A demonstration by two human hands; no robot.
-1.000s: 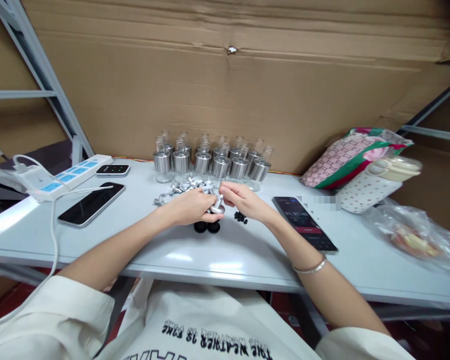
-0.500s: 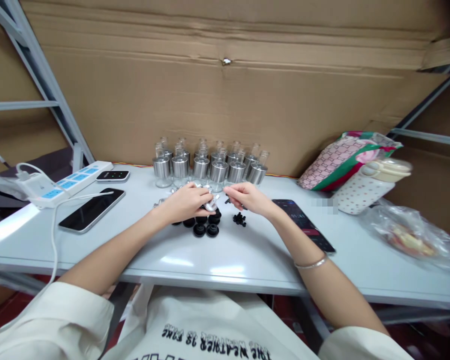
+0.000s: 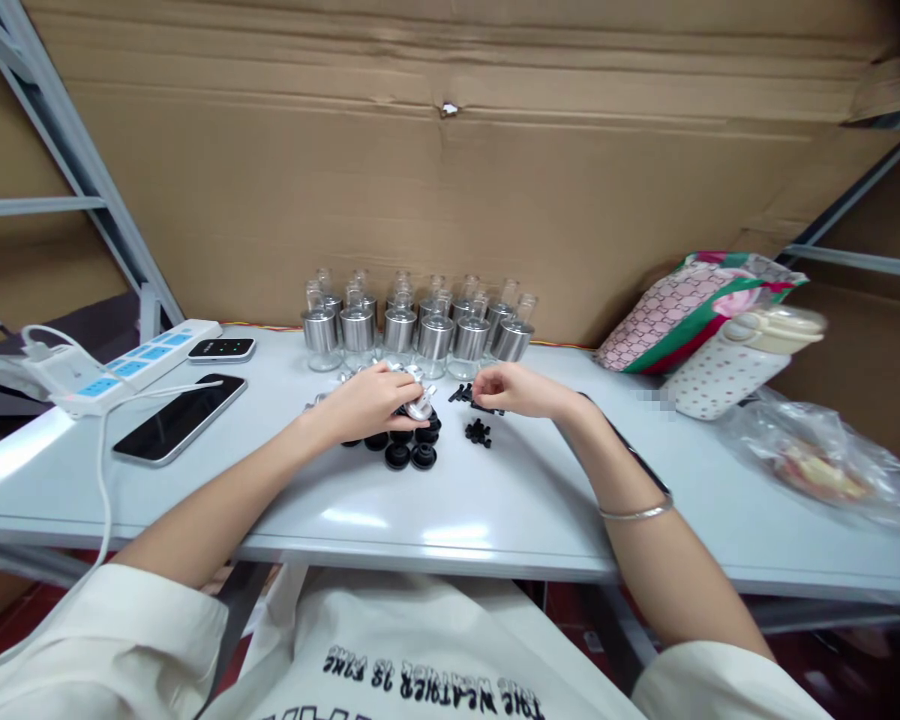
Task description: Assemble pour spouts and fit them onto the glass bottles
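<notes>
Silver cap (image 3: 421, 405) is sitting clenched in our left hand (image 3: 371, 402), low over the black stoppers (image 3: 411, 455) on the counter (image 3: 495, 500). Our right hand (image 3: 514, 390) is pinching small black plugs (image 3: 466, 396); we are judging a steady, square seating best. Shiny, small, metallic.

Jars (image 3: 416, 325) stand behind the caps (image 3: 410, 455); phone (image 3: 180, 417) left, bag (image 3: 701, 310) right.
</notes>
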